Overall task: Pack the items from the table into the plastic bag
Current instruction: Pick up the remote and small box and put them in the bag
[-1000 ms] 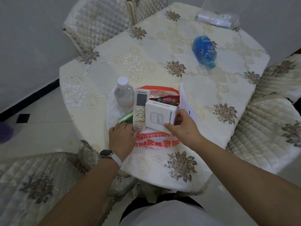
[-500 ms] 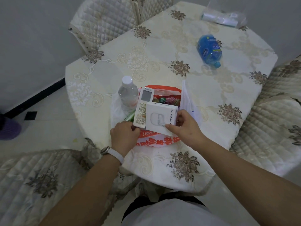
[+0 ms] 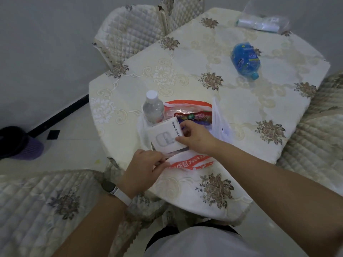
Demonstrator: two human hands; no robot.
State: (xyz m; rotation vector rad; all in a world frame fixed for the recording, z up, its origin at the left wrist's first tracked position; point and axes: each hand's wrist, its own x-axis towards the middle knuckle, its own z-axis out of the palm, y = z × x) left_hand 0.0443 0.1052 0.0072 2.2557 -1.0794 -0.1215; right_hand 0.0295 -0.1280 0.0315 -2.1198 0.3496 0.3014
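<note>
A white plastic bag (image 3: 187, 162) with orange print lies open at the table's near edge. Standing in its left side is a clear water bottle (image 3: 153, 109), and a colourful snack packet (image 3: 194, 115) lies at the back. My right hand (image 3: 197, 140) grips a white earbuds box (image 3: 162, 139) by its right side, holding it tilted in the bag's mouth. My left hand (image 3: 143, 169) pinches the bag's near rim. A blue bottle (image 3: 244, 60) lies on its side on the far right of the table. The remote is not visible.
The round table (image 3: 185, 71) has a floral cloth. A roll of clear plastic bags (image 3: 259, 24) lies at the far edge. Quilted chairs stand at the far left (image 3: 130, 32), near left (image 3: 46, 210) and right (image 3: 319, 136). A purple bin (image 3: 26, 147) sits on the floor.
The white remote has dropped out of sight in the bag. My right hand shifted the box left over that spot. My left hand left the remote and took the bag's rim.
</note>
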